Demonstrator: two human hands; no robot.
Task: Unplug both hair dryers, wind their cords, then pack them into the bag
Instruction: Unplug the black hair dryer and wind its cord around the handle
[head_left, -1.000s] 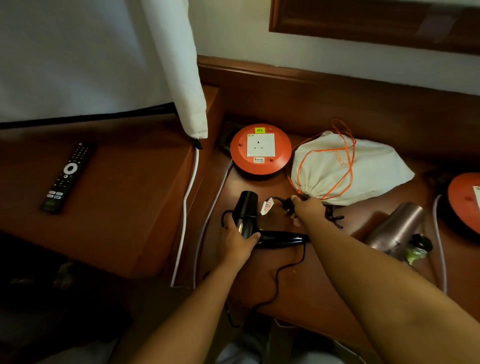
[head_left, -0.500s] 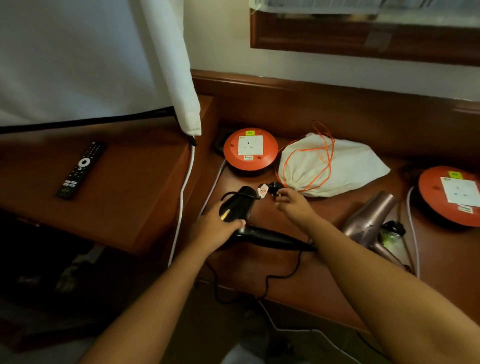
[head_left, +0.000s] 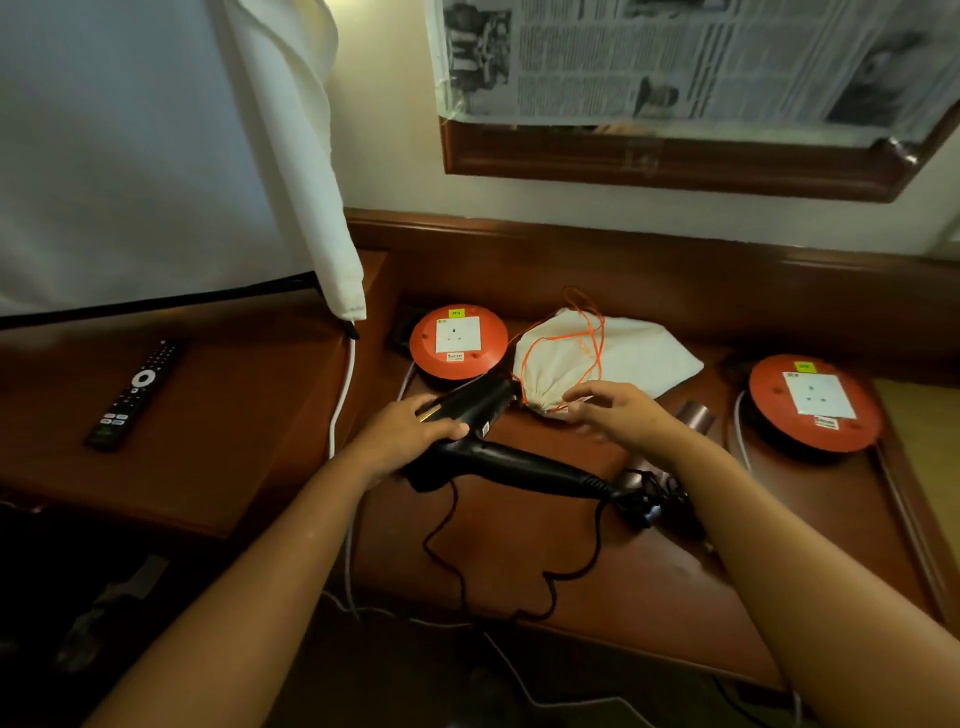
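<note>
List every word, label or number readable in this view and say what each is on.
Nothing can be quoted with certainty.
Newspaper: print too small.
Left orange socket reel: yellow tag and white sticker blurred.
Right orange socket reel: yellow tag and sticker blurred.
White drawstring bag: faint orange logo unreadable.
Black hair dryer: small label unreadable.
Remote control: markings too small.

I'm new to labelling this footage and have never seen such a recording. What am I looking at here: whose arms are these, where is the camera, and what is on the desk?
There is no machine: a person wears a camera on the head, looking down at their own two bare arms. The left hand has its grip on the black hair dryer, whose loose cord trails over the wooden desk. The right hand is open, fingers spread, holding nothing, by the mouth of the white drawstring bag. Two round orange socket reels sit at the back. A second, bronze hair dryer is mostly hidden behind the right arm. A remote lies on the left.
</note>
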